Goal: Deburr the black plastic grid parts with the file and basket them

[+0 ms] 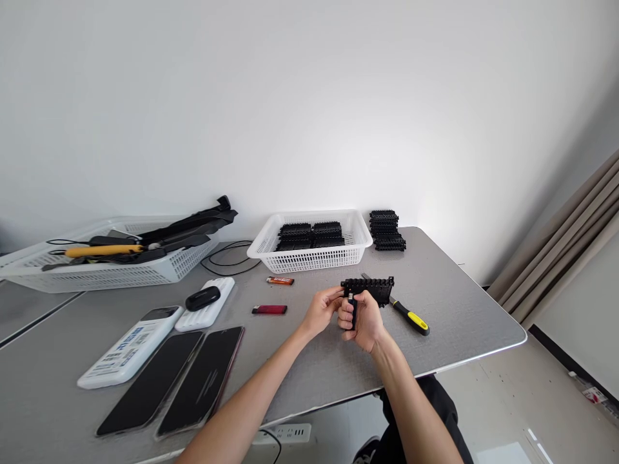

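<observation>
Both my hands meet over the grey table (459, 303), near its front edge. My right hand (363, 321) is closed round a small black part with a pale tip. My left hand (321, 311) pinches the same part from the left with its fingertips. Just behind the hands lies a black toothed plastic block (374, 287). A screwdriver with a yellow and black handle (411, 317) lies to the right of my right hand, its shaft running under the block.
A white basket (309, 258) holds more black blocks, and a stack of them (387, 230) stands beside it. Two lighters (269, 310), two phones (181, 380), white power banks (130, 348) and a second basket of tools (111, 261) fill the left. A curtain (565, 258) hangs right.
</observation>
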`<state>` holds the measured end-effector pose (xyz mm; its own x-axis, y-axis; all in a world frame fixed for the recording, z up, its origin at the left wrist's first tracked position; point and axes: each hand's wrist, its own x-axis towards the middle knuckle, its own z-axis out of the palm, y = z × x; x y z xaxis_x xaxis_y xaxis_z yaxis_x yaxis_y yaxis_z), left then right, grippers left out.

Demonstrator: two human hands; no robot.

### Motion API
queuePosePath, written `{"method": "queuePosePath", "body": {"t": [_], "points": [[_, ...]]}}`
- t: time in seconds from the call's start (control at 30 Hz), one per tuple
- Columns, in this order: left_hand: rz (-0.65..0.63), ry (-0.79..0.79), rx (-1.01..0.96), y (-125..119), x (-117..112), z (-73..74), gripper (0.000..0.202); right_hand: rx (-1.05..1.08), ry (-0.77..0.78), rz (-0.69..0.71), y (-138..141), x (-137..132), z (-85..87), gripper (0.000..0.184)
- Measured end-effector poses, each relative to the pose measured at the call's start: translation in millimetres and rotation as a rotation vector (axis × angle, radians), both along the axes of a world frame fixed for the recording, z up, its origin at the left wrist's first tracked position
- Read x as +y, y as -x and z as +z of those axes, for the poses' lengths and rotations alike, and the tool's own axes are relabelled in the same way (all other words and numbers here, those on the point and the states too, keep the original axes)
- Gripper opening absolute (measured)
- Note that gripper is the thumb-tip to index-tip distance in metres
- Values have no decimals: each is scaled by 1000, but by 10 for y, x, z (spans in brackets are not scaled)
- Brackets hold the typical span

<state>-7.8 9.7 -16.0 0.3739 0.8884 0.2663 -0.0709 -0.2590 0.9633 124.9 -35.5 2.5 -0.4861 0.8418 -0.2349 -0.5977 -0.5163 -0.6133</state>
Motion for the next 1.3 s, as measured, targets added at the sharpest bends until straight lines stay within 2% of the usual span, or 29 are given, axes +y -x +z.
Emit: {"method": "queuePosePath", "body": {"t": [0.27, 0.9, 1.07, 1.3], "points": [[-57, 48, -50, 35, 34, -21, 42, 48, -1, -35, -157, 6, 28, 24], [39, 62, -83, 106, 147, -124, 51, 197, 40, -145, -588, 42, 34, 25], [46, 47, -94, 118, 156, -139, 52, 181, 38, -152, -588, 44, 31, 25], [34, 23, -62, 126, 161, -167, 53, 125, 19, -108, -430, 47, 19, 25]]}}
